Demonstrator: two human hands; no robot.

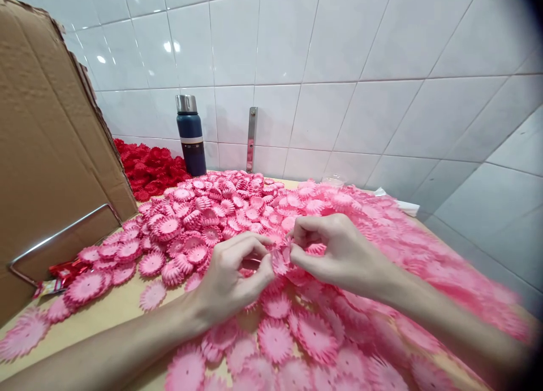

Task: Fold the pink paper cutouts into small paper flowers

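I find the left hand [235, 275] and the right hand [335, 249] pinching a pink petal piece [280, 262] between thumbs and forefingers, above the bench [112, 317]. Loose pink discs [212, 207] surround both hands. I note a dark blue bottle [192, 136] upright behind them, beside a red pile [153, 170].

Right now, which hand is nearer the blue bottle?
The left hand; it is in front of and right of the blue bottle, while the right hand is farther right.
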